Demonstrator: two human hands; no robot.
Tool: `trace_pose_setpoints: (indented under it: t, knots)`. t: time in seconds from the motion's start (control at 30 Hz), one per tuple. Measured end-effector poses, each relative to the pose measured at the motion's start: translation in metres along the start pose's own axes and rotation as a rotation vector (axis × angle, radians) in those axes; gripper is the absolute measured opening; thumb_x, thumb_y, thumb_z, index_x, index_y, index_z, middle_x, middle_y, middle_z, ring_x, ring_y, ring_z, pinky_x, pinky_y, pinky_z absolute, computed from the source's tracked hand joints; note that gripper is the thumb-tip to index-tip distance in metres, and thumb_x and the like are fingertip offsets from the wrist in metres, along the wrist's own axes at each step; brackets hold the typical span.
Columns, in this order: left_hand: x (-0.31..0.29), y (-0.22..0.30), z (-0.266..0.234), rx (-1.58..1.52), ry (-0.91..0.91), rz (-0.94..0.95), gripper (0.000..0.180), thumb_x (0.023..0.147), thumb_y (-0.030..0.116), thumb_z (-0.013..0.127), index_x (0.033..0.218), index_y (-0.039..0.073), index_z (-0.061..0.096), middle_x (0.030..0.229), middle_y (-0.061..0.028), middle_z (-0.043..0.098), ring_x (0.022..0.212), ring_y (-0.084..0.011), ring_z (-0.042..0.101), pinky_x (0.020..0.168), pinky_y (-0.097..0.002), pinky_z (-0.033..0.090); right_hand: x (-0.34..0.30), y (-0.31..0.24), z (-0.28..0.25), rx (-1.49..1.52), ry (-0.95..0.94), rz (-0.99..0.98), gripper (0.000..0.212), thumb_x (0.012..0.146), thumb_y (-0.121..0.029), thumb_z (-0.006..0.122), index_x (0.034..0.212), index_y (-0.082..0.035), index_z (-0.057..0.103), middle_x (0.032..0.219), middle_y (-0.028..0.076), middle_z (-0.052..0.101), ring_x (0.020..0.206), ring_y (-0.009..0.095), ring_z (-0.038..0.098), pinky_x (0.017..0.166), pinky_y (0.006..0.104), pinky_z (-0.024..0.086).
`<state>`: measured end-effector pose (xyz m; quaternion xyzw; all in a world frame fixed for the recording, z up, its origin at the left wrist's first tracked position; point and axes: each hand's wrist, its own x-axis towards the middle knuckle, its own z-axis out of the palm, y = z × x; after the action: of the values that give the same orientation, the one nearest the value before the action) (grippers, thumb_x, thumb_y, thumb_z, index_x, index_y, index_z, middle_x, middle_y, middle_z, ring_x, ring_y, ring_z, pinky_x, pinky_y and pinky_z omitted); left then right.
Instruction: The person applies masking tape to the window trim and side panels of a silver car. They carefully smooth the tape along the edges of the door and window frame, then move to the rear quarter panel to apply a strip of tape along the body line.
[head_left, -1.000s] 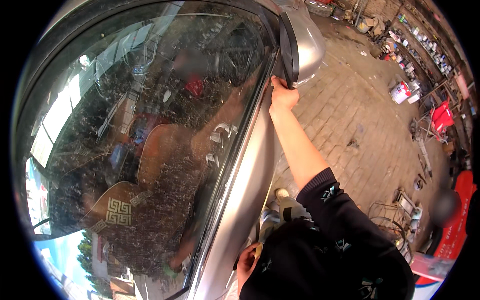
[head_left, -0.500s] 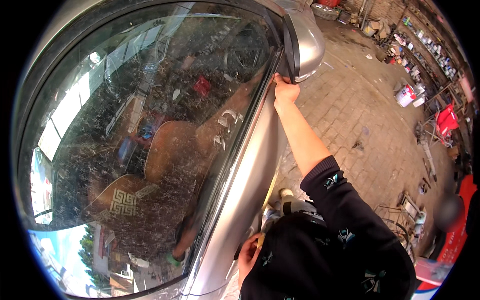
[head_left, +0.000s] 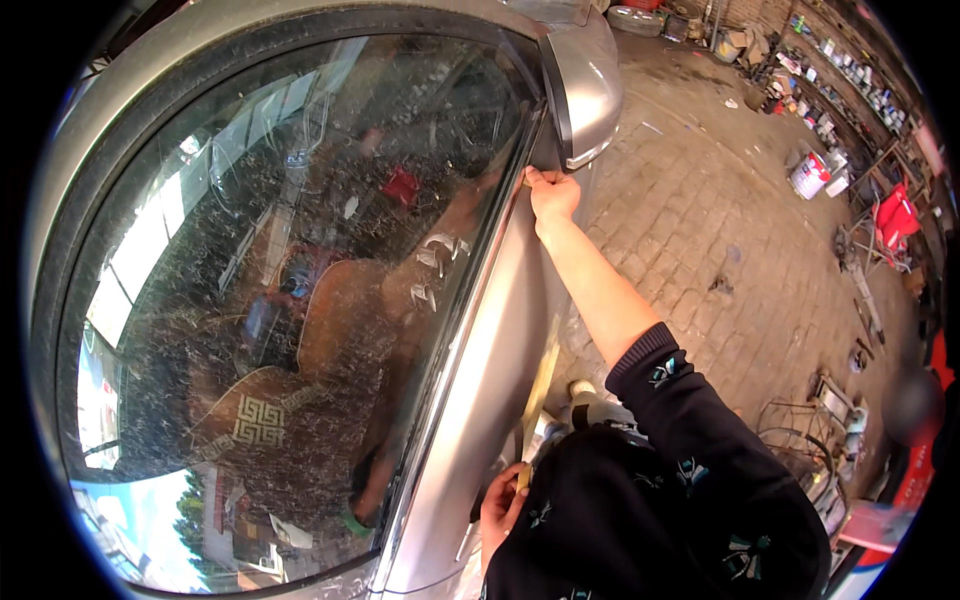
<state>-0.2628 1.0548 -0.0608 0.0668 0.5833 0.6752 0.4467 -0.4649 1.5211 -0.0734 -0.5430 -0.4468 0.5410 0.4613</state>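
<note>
My right hand (head_left: pixel 552 198) is closed in a pinch at the front end of the window's lower trim (head_left: pixel 487 262), just behind the side mirror (head_left: pixel 590 92) of a silver car. In my left hand (head_left: pixel 499 508), low beside the door, is a pale yellow roll of masking tape (head_left: pixel 523 478), partly hidden by my fingers and dark sleeve. A yellowish tape strip (head_left: pixel 543 378) runs from near that hand up along the door (head_left: pixel 515 300) toward my right hand; its upper stretch is hard to follow. The side window (head_left: pixel 330 200) is dusty and reflects my arm.
Brick paving (head_left: pixel 690 240) lies right of the car. Farther off stand a paint bucket (head_left: pixel 809 176), shelves with several cans (head_left: pixel 850 75), a red cloth (head_left: pixel 896 215) and a metal frame (head_left: pixel 830 405). A tire (head_left: pixel 634 20) rests at the back.
My right hand has slipped slightly back along the trim, away from the mirror. More of the tape strip shows beside the door. The view has shifted a little; my left hand stays low.
</note>
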Motion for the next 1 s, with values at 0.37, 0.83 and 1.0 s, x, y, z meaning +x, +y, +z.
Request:
trace_pose_setpoints:
  t: [0.37, 0.83, 1.0]
  knots:
    - [0.0, -0.002, 0.008, 0.106, 0.074, 0.008, 0.038, 0.103, 0.001, 0.061, 0.141, 0.0, 0.056, 0.11, -0.0042, 0.068, 0.101, -0.0105, 0.062, 0.093, -0.0231, 0.045, -0.005, 0.01, 0.005, 0.0, 0.085, -0.112, 0.027, 0.082, -0.024, 0.086, 0.071, -0.003, 0.072, 0.074, 0.013, 0.074, 0.077, 0.029, 0.07, 0.081, 0.0431, 0.054]
    - [-0.003, -0.008, 0.015, 0.177, 0.128, 0.037, 0.037, 0.102, 0.001, 0.061, 0.139, 0.0, 0.057, 0.112, -0.0054, 0.067, 0.104, -0.0116, 0.061, 0.095, -0.0247, 0.046, -0.007, 0.01, -0.005, -0.177, -0.041, -0.205, 0.027, 0.084, -0.03, 0.083, 0.077, -0.007, 0.071, 0.079, 0.013, 0.074, 0.088, 0.036, 0.068, 0.088, 0.0475, 0.052]
    - [0.001, -0.014, 0.009, 0.231, 0.116, 0.043, 0.039, 0.101, 0.0, 0.061, 0.14, 0.0, 0.057, 0.111, -0.0058, 0.067, 0.101, -0.012, 0.062, 0.093, -0.0248, 0.047, -0.041, 0.009, -0.011, -0.072, -0.027, -0.211, 0.028, 0.085, -0.026, 0.083, 0.072, -0.007, 0.067, 0.076, 0.013, 0.071, 0.091, 0.037, 0.063, 0.088, 0.0501, 0.05]
